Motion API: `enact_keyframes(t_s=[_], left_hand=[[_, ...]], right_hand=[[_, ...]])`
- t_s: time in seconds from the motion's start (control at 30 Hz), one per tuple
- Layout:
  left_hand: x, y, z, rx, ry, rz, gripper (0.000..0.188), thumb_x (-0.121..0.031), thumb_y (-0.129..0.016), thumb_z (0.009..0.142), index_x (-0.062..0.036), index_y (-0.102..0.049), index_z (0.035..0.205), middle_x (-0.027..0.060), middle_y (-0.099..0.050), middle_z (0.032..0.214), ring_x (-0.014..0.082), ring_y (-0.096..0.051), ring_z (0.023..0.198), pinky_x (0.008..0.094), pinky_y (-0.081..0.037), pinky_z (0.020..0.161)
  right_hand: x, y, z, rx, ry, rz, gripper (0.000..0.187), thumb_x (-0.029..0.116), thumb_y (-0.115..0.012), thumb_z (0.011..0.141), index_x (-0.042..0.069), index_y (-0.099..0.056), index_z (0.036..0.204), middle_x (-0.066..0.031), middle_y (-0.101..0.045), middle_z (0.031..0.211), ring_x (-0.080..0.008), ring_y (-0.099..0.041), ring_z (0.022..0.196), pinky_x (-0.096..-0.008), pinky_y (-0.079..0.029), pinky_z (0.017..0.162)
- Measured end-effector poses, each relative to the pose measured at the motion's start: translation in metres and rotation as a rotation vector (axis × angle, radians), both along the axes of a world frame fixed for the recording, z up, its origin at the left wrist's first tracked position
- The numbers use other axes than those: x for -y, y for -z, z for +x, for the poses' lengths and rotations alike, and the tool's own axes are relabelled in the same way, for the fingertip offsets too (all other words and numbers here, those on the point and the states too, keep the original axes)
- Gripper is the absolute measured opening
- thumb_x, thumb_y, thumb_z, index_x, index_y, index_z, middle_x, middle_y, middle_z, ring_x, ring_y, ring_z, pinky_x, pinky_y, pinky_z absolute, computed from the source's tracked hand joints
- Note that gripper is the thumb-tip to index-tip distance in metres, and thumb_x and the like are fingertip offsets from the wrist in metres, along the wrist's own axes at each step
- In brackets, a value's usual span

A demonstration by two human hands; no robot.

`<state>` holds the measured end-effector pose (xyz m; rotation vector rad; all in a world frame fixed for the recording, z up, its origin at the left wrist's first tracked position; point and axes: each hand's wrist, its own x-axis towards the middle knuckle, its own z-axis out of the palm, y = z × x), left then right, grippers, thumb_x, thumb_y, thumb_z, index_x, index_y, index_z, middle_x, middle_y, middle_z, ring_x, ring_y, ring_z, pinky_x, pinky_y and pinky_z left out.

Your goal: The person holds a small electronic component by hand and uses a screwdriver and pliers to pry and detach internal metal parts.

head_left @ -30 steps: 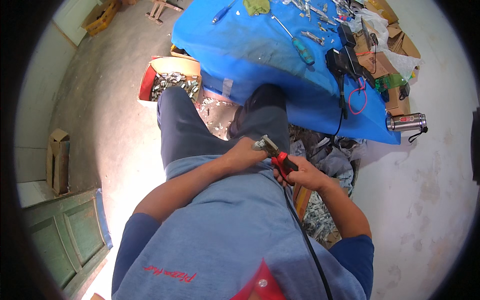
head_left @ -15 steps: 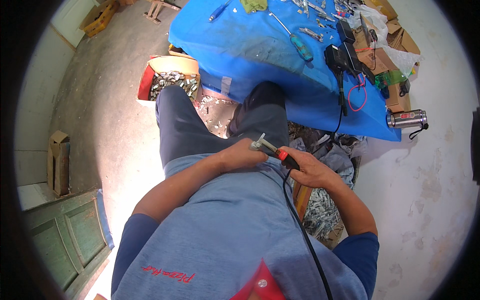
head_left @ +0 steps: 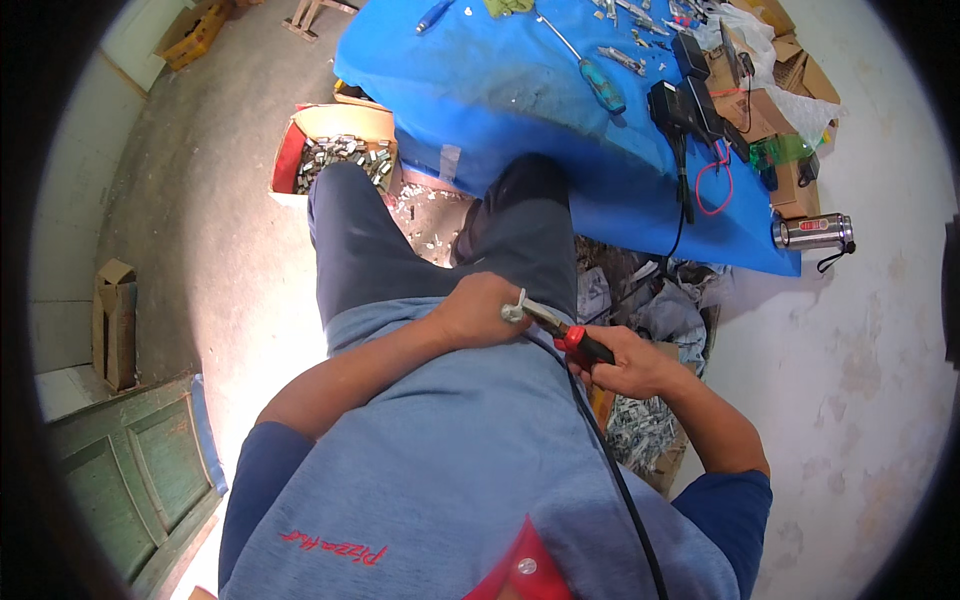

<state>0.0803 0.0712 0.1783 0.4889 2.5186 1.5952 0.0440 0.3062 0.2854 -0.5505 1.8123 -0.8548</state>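
Observation:
My left hand (head_left: pixel 482 310) is closed above my lap, its fingers curled round a small silvery metal piece (head_left: pixel 513 312) that sticks out on the right side. My right hand (head_left: pixel 632 362) grips what look like pliers (head_left: pixel 582 343) with red and black handles. Their metal nose points up and left and meets the piece at my left hand. The tool's far tip and the left fingertips are partly hidden.
A black cable (head_left: pixel 610 470) runs down my shirt. Ahead stands a blue-covered table (head_left: pixel 450 60) with a screwdriver (head_left: pixel 602 85), black adapters (head_left: pixel 675 110) and metal scraps. A box of metal parts (head_left: pixel 290 165) is beyond my left knee; scrap strips (head_left: pixel 645 435) lie at right. A steel flask (head_left: pixel 812 232) is beside the table.
My right hand has shifted slightly right and down, and the pliers have turned so more of the red handle shows. The left hand has rolled a little with the metal piece.

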Motion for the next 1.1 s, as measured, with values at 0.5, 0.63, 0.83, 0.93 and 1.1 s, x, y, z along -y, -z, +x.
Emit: enact_keyframes(t_s=[0.5,0.63,0.83,0.93,1.1], left_hand=[[-0.005,0.000,-0.009,0.163,-0.266,0.094,0.038,-0.025,-0.058,0.088,0.0033,-0.055,0.063,0.0148,-0.048,0.052,0.0214,-0.044,0.048,0.0402,-0.038,0.052],[-0.007,0.015,-0.010,0.146,-0.396,0.026,0.040,-0.029,-0.060,0.088,0.0031,-0.057,0.064,0.0189,-0.052,0.056,0.0310,-0.050,0.050,0.0431,-0.040,0.054],[-0.005,0.006,-0.012,0.208,-0.426,-0.074,0.039,-0.033,-0.061,0.088,0.0016,-0.063,0.071,0.0206,-0.059,0.064,0.0364,-0.060,0.062,0.0457,-0.044,0.060],[-0.004,0.006,-0.014,0.269,-0.399,-0.109,0.033,-0.033,-0.062,0.087,-0.0012,-0.068,0.080,0.0204,-0.063,0.071,0.0369,-0.063,0.070,0.0450,-0.047,0.065],[-0.004,0.016,-0.014,0.264,-0.397,-0.124,0.035,-0.038,-0.060,0.086,-0.0049,-0.070,0.083,0.0206,-0.066,0.080,0.0400,-0.064,0.080,0.0490,-0.049,0.071]], right_hand=[[-0.012,0.006,-0.005,-0.055,0.233,-0.152,0.047,0.009,-0.049,0.075,-0.003,-0.052,0.121,-0.0094,-0.063,0.103,-0.0167,-0.060,0.089,-0.0317,-0.049,0.077],[-0.004,0.007,0.004,-0.381,0.106,0.063,0.048,0.014,-0.051,0.076,0.001,-0.052,0.122,-0.0129,-0.062,0.095,-0.0275,-0.060,0.084,-0.0361,-0.047,0.076],[0.021,0.001,0.007,-0.432,0.117,0.211,0.054,0.017,-0.052,0.079,0.004,-0.046,0.130,-0.0230,-0.062,0.099,-0.0405,-0.060,0.092,-0.0443,-0.046,0.083],[0.025,0.012,0.010,-0.498,0.114,0.145,0.060,0.016,-0.052,0.079,-0.004,-0.040,0.135,-0.0264,-0.058,0.114,-0.0405,-0.056,0.107,-0.0436,-0.043,0.094],[0.032,0.024,0.017,-0.652,0.064,0.207,0.067,0.013,-0.053,0.080,-0.012,-0.031,0.138,-0.0321,-0.046,0.131,-0.0428,-0.044,0.124,-0.0433,-0.034,0.107]])
